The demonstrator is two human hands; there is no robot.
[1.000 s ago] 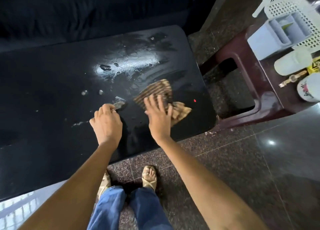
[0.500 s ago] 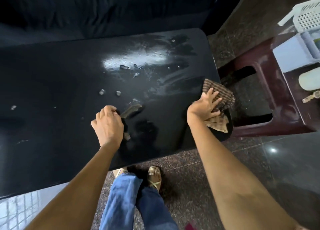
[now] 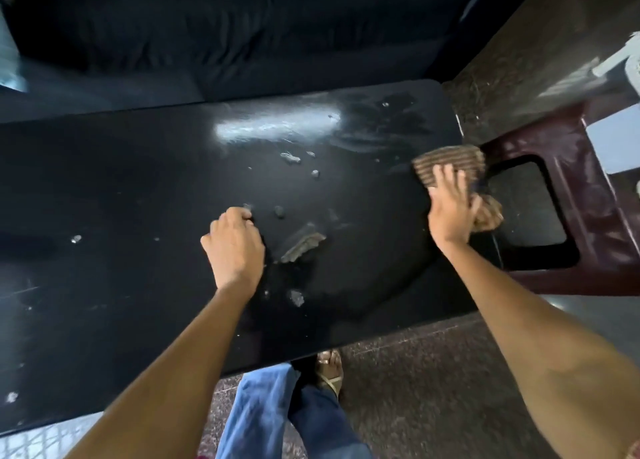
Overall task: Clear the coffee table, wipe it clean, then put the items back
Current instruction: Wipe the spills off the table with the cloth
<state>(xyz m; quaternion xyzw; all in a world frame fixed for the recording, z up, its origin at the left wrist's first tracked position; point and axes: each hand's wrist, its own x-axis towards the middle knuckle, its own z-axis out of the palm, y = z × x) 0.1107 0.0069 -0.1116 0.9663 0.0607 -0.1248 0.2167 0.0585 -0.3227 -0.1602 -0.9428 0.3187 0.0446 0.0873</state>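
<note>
Our right hand (image 3: 450, 213) presses the striped cloth (image 3: 446, 162) flat at the surface's (image 3: 138, 199) three-o'clock edge to wipe; our curled, empty left hand (image 3: 235, 244) braces us.

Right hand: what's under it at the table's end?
The right hand presses flat on a brown striped cloth at the right end of the black coffee table. Cloth shows beyond the fingers and beside the palm; the tabletop beneath it is hidden.
</note>
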